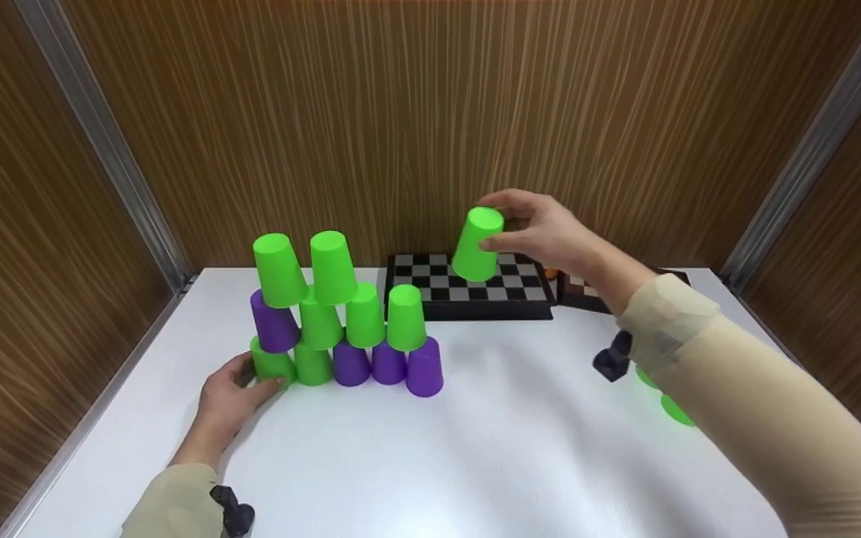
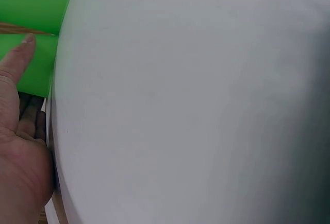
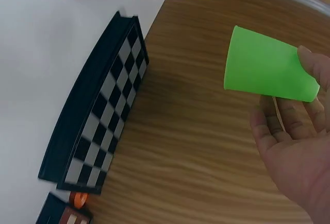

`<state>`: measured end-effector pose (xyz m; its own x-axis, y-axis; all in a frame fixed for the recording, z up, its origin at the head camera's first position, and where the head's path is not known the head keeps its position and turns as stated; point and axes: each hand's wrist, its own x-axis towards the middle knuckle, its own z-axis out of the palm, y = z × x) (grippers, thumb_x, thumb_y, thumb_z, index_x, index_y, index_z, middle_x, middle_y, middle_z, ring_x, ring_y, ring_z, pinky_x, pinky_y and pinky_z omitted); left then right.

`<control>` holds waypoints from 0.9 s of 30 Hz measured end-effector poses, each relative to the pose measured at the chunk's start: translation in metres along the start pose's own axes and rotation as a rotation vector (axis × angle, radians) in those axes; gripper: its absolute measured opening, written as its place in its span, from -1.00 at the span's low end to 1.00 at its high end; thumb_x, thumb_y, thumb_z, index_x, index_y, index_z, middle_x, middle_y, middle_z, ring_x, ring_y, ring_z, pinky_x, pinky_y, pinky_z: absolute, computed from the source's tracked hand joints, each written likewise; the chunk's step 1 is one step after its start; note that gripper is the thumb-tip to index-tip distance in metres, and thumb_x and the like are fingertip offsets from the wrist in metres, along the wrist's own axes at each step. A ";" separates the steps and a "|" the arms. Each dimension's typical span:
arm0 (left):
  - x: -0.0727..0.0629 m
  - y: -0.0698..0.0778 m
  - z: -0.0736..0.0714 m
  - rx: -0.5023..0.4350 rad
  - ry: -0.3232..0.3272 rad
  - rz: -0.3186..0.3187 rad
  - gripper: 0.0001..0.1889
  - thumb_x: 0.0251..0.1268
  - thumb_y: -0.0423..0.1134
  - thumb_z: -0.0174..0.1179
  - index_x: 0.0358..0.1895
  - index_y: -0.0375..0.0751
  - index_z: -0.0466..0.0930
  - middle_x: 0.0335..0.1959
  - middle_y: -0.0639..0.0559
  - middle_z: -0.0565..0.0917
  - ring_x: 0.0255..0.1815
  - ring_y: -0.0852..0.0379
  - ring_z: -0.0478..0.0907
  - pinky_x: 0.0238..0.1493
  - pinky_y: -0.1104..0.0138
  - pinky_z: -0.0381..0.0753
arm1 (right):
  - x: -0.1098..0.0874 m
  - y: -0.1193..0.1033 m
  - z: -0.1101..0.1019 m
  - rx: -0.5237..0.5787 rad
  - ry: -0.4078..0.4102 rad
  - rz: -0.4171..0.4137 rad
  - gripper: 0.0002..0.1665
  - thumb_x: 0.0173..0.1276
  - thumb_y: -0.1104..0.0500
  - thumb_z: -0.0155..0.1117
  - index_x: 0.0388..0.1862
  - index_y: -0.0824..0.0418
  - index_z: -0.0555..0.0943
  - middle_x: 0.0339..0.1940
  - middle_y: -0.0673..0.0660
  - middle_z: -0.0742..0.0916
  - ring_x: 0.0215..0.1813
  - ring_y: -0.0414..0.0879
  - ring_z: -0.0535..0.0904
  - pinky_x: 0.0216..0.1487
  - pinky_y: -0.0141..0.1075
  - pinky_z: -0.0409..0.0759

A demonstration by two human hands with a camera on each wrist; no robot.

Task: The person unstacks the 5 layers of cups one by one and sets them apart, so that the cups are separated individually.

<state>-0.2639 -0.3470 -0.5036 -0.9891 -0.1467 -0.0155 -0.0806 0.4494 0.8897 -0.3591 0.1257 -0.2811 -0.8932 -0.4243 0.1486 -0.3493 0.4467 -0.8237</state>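
My right hand point(image 1: 550, 233) pinches an upside-down green cup point(image 1: 473, 252) near its closed end and holds it in the air, right of the stack. In the right wrist view the thumb lies on one side of that cup point(image 3: 265, 67), the fingers on the other. My left hand point(image 1: 223, 400) grips the bottom-left green cup point(image 1: 272, 365), thumb in front, fingers partly hidden behind. Upside-down cups stand in three tiers. Green and purple cups point(image 1: 424, 366) form the lowest row. Above it are a purple cup point(image 1: 275, 323) and green cups point(image 1: 405, 317). Two green cups point(image 1: 333, 265) top the left side.
Behind the stack lies a black-edged checkered board point(image 1: 430, 288) on the white table point(image 1: 475, 448). A second board point(image 1: 584, 291) and a small orange thing point(image 1: 551, 273) sit right of it. Green cups point(image 1: 676, 409) are partly hidden by the right sleeve. Wood-patterned walls point(image 1: 430, 112) enclose the table.
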 end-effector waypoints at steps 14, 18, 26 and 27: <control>-0.002 -0.003 -0.004 -0.002 0.004 -0.020 -0.11 0.40 -0.06 0.46 0.61 -0.38 0.22 0.58 -0.37 0.34 0.63 -0.30 0.22 0.68 -0.05 0.16 | -0.036 0.061 -0.051 -0.127 -0.012 0.152 -0.22 0.44 0.03 0.53 0.56 0.10 0.45 0.42 0.20 0.60 0.45 0.20 0.49 0.47 0.23 0.48; -0.003 -0.004 -0.006 -0.004 0.011 -0.018 -0.12 0.39 -0.07 0.47 0.61 -0.38 0.23 0.58 -0.39 0.35 0.63 -0.30 0.23 0.68 -0.06 0.16 | -0.045 0.080 -0.059 -0.149 -0.014 0.189 -0.20 0.43 0.02 0.53 0.57 0.10 0.44 0.44 0.22 0.60 0.47 0.25 0.48 0.47 0.33 0.44; -0.004 -0.005 -0.008 -0.011 0.014 -0.014 -0.10 0.39 -0.07 0.48 0.62 -0.39 0.22 0.59 -0.39 0.33 0.64 -0.31 0.21 0.68 -0.05 0.16 | -0.059 0.116 -0.069 -0.171 -0.037 0.245 -0.18 0.44 -0.01 0.53 0.57 0.12 0.42 0.48 0.25 0.56 0.51 0.31 0.42 0.48 0.38 0.39; -0.004 -0.005 -0.008 -0.013 0.013 -0.013 -0.11 0.39 -0.07 0.48 0.61 -0.39 0.22 0.59 -0.39 0.33 0.64 -0.30 0.21 0.68 -0.04 0.16 | -0.060 0.120 -0.070 -0.167 -0.042 0.246 -0.20 0.44 0.01 0.52 0.57 0.13 0.42 0.48 0.26 0.56 0.51 0.32 0.42 0.49 0.38 0.38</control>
<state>-0.2583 -0.3561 -0.5046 -0.9862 -0.1642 -0.0210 -0.0916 0.4357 0.8954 -0.3667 0.2595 -0.3505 -0.9454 -0.3182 -0.0702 -0.1686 0.6622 -0.7301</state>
